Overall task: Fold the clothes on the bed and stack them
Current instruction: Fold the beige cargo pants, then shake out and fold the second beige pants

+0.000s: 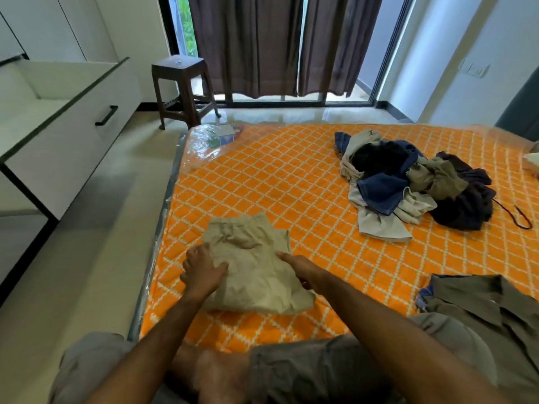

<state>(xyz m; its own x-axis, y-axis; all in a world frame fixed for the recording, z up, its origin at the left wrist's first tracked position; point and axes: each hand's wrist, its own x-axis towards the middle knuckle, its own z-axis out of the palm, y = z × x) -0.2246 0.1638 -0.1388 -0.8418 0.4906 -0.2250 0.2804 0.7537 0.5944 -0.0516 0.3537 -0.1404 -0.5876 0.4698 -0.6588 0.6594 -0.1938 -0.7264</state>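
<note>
Bedroom, head view: bed (291, 176) with an orange quilted mattress in a white lattice pattern, clear plastic wrap visible along the left edge and far corner. Beige garment (256, 263), partly folded and creased, lies on the near left part of the bed, directly in front of the person. Left hand (202, 268) rests on the garment's left edge; its fingers (217, 268) lie fairly straight and spread on the cloth, thumb across the fabric, not curled round anything. Right hand (303, 272) lies on the right side of the same garment, index finger extended and pointing up-left along the fabric; the other fingers are tucked under and cannot be made out clearly. Pile of unfolded clothes (408, 182) sits well apart, toward the far right of the bed: dark blue, black, olive, off-white and dark maroon pieces tangled together, with a dark cord trailing off to the right. Olive-grey garment (478, 304) lies at the near right edge, with a bit of blue cloth beneath it. Person's legs show at the bottom of the frame. Brown plastic stool (182, 83) stands on the floor beyond the bed, before dark curtains (262, 45) at a glass door. White cabinet with an open drawer (67, 118) on the left.
</note>
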